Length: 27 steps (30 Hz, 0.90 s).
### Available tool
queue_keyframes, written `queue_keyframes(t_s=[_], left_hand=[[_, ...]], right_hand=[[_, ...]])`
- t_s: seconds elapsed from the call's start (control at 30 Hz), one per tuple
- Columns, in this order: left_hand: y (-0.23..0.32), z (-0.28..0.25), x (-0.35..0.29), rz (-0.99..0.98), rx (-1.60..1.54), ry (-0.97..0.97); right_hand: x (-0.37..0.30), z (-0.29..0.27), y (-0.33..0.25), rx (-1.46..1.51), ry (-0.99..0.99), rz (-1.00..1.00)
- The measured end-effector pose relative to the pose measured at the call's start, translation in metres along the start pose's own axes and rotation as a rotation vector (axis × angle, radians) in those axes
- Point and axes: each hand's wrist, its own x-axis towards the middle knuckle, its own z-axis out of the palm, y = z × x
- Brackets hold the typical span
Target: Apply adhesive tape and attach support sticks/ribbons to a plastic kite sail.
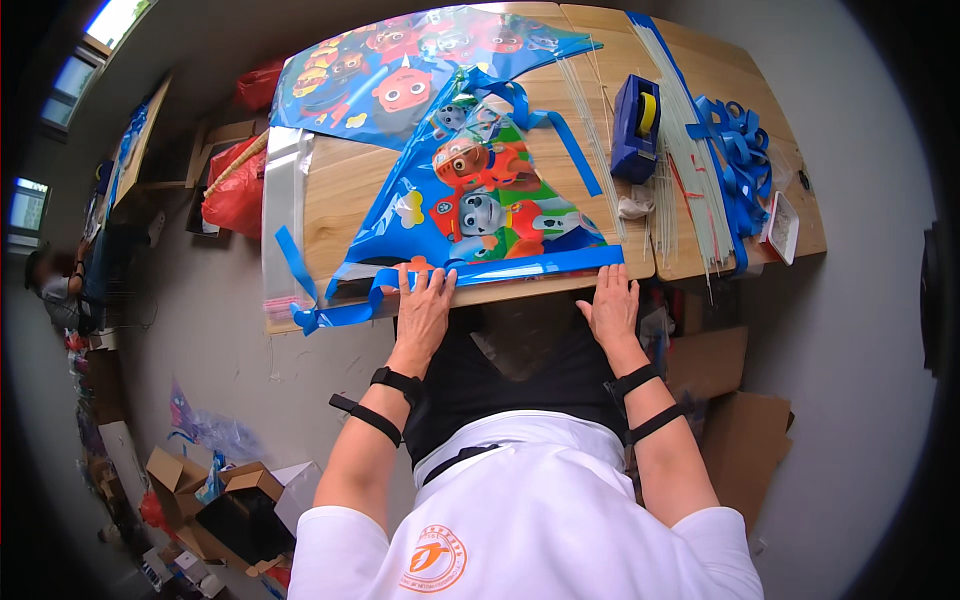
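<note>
A triangular kite (pixel 480 200) of glossy printed plastic with cartoon dogs lies on the wooden table, its wide side toward me. Along that side runs a blue ribbon strip (pixel 530 265), with a loose loop and tail near the left corner. My left hand (pixel 424 310) presses flat on the strip left of the middle, fingers stretched forward. At the strip's right end rests my right hand (pixel 612 303), fingers straight and the thumb spread inward. What lies under the fingertips is hidden. Another blue ribbon (pixel 570 150) trails off the kite's upper right.
Beyond the kite lies another printed sheet (pixel 400 90). On the right are a blue tape dispenser (pixel 636 130), a bundle of thin rods (pixel 690 160), a heap of blue ribbon (pixel 738 150) and a white tray (pixel 780 228). Cardboard boxes (pixel 215 500) stand on the floor; a person (pixel 65 290) sits far left.
</note>
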Motion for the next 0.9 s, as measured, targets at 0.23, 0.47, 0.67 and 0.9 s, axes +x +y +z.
queue_keyframes(t_s=[0.23,0.47,0.67,0.9], left_hand=[[0.006,0.001,-0.008,0.015,0.026,0.054],[0.009,0.008,-0.013,0.021,0.015,0.093],[0.011,0.005,-0.011,-0.026,-0.026,0.075],[0.011,0.002,-0.011,-0.051,0.000,0.018]], right_hand=[[-0.001,0.005,-0.001,0.029,0.040,-0.005],[-0.003,0.006,0.002,0.028,0.051,-0.016],[-0.005,0.014,0.027,0.374,0.339,-0.184],[0.007,-0.047,0.026,0.518,0.732,-0.165]])
